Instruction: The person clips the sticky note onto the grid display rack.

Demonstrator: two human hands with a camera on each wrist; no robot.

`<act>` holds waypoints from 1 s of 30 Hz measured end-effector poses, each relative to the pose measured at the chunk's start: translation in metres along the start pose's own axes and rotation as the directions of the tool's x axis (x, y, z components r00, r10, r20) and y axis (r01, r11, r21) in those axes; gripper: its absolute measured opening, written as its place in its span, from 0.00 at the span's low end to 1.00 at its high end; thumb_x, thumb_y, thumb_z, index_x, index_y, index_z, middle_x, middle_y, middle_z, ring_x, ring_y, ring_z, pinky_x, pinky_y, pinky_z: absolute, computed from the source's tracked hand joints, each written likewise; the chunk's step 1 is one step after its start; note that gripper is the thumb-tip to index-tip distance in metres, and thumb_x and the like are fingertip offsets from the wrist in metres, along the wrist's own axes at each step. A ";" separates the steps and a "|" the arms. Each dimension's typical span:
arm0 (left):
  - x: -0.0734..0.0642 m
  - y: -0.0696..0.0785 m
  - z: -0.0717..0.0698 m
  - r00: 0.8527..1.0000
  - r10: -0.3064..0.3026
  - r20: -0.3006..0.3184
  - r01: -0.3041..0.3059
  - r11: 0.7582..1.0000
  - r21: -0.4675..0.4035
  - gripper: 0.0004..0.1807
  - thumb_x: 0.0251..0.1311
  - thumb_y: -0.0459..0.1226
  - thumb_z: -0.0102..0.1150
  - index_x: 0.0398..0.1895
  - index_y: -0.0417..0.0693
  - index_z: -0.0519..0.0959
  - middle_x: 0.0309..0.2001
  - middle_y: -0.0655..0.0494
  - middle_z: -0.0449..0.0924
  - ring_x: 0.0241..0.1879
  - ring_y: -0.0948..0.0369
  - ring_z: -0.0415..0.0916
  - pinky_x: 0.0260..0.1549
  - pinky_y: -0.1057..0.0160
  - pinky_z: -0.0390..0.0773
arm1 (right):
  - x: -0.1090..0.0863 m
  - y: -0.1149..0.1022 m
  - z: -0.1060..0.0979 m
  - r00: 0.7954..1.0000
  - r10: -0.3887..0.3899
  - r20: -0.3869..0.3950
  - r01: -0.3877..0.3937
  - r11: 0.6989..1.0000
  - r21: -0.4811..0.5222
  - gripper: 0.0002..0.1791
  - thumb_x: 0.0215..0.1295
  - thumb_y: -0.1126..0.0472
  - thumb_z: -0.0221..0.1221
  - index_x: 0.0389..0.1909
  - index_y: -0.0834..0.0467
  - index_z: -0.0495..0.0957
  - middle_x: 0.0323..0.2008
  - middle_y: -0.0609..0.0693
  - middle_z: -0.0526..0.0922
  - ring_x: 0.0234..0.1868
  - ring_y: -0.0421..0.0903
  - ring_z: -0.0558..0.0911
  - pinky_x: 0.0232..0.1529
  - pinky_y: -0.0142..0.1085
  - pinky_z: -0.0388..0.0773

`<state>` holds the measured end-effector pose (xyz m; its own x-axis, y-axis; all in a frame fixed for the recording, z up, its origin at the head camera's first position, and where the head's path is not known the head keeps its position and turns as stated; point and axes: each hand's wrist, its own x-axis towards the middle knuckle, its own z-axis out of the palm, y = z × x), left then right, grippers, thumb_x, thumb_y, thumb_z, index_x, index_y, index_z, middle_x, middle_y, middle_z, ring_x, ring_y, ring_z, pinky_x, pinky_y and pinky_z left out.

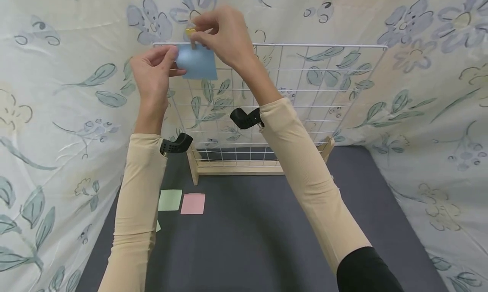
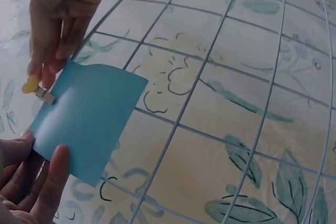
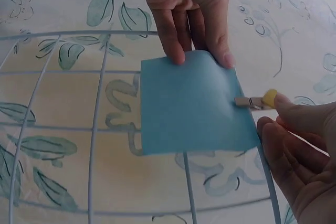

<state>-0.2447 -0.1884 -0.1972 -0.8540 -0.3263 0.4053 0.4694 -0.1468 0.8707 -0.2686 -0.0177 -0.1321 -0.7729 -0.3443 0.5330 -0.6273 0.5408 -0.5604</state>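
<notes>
A blue square of paper [image 1: 197, 63] lies against the top left of a white wire grid [image 1: 301, 69]. My left hand [image 1: 152, 67] pinches the paper by its left edge, thumb in front. Over the paper's top edge sits a small wooden clothespin [image 3: 249, 102] with a yellow, heart-like decoration [image 1: 189, 31]. My right hand [image 1: 225, 35] pinches the clothespin at its decorated end, above the grid's top wire. In the left wrist view the clothespin's tip overlaps the blue paper [image 2: 89, 119]. Whether its jaws also clasp the wire cannot be made out.
The grid stands in a wooden base [image 1: 240, 170] on a dark grey table [image 1: 236, 241]. A green paper square [image 1: 170, 200] and a pink one [image 1: 192, 204] lie on the table, with another pale corner [image 1: 158, 226] half hidden by the left sleeve. Flowered cloth [image 1: 431, 114] hangs behind.
</notes>
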 end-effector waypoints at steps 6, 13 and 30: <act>-0.001 -0.003 -0.001 0.999 0.029 -0.014 -0.029 0.999 0.021 0.10 0.55 0.32 0.71 0.38 0.34 0.86 0.36 0.47 0.86 0.22 0.58 0.82 0.22 0.68 0.85 | -0.022 0.013 -0.011 0.999 0.018 -0.050 -0.012 0.993 0.118 0.16 0.66 0.59 0.64 0.53 0.59 0.83 0.51 0.49 0.84 0.31 0.40 0.85 0.30 0.23 0.78; -0.006 -0.010 -0.006 1.000 0.007 0.009 -0.007 0.999 0.043 0.10 0.56 0.33 0.70 0.39 0.35 0.86 0.32 0.49 0.86 0.20 0.57 0.79 0.21 0.69 0.84 | -0.043 0.031 -0.021 0.999 0.023 -0.026 -0.017 0.978 0.208 0.13 0.66 0.60 0.64 0.48 0.61 0.85 0.48 0.50 0.85 0.30 0.43 0.84 0.34 0.29 0.84; -0.028 -0.023 -0.022 0.998 0.028 0.058 -0.033 0.997 0.077 0.09 0.62 0.36 0.65 0.35 0.36 0.86 0.27 0.50 0.83 0.21 0.58 0.82 0.23 0.67 0.86 | -0.091 0.086 -0.034 0.993 0.119 0.001 -0.116 0.959 0.259 0.11 0.65 0.61 0.64 0.44 0.64 0.86 0.37 0.60 0.87 0.26 0.43 0.83 0.34 0.31 0.84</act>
<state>-0.2269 -0.1970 -0.2345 -0.8519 -0.2758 0.4452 0.4784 -0.0639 0.8758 -0.2485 0.0862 -0.2074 -0.8424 -0.2783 0.4614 -0.5368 0.3596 -0.7632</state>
